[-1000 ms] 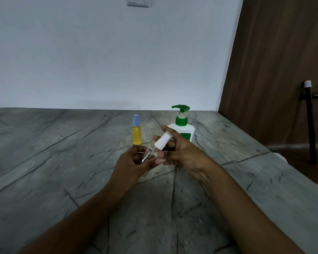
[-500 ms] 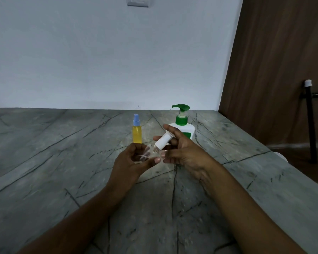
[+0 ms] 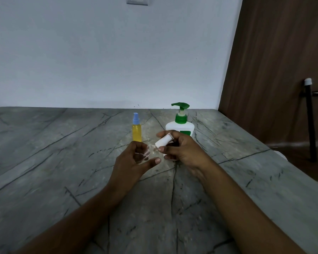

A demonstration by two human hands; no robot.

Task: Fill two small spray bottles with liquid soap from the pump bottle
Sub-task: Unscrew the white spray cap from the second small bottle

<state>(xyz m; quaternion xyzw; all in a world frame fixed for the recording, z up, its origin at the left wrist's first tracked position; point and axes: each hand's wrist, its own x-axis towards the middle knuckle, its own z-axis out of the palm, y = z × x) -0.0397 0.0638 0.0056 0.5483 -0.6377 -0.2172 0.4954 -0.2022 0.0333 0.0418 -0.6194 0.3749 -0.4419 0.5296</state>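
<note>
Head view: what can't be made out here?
- Clear bottle: head view, wrapped by left hand, transparent and blurred; fill level unreadable.
- White cap: head view, on or off the bottle, joint hidden by right hand.
- Pump bottle: label and base behind right hand.
- Wall plate: cut off by top edge.

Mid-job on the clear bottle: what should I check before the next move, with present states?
1. Left hand grips the clear spray bottle: ok.
2. Right hand pinches the white spray cap: ok.
3. Cap fully separated from the bottle's neck: cannot tell, the joint is blurred.
4. Pump bottle upright, just behind the right hand: ok.
5. Yellow-filled bottle upright, capped, apart from both hands: ok.
6. Clear bottle filled: not ok, it looks empty.
</note>
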